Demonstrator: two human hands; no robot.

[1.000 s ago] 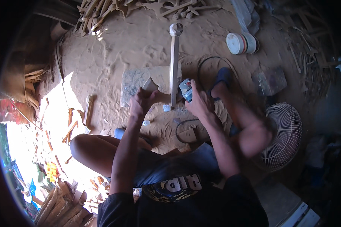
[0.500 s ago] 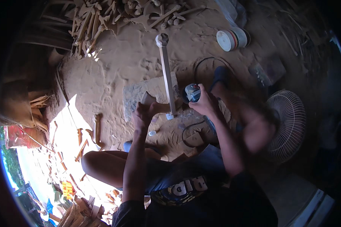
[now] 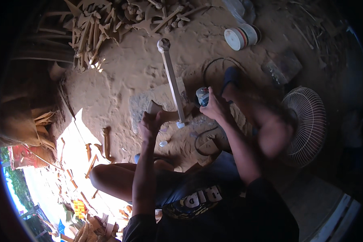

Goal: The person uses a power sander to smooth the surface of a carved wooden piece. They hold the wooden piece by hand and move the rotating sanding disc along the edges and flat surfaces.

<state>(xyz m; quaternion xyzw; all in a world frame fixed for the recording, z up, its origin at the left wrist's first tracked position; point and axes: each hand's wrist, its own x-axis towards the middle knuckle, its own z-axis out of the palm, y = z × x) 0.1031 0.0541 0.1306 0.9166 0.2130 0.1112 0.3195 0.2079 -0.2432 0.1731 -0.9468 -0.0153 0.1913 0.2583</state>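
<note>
My left hand is closed around a carved wooden piece with a flared, blade-like end. A narrower part of it reaches right, beside a long square wooden post with a rounded, knobbed far end. A small pale block is at the post's near end. My right hand grips a small blue-grey power tool, which looks like an angle grinder; its disc is hard to make out. Between my legs, under the left hand and the post, is a flat stone slab, dusty and pale.
A dark cable loops over the sandy ground near my right foot. A wire-caged fan stands at the right. A white bucket lies on its side farther off. Carved wooden pieces are heaped at the far left. Wood scraps litter the sunlit left.
The whole view has turned and shifted slightly. Both hands keep their holds, with the wooden piece and the power tool in nearly the same places.
</note>
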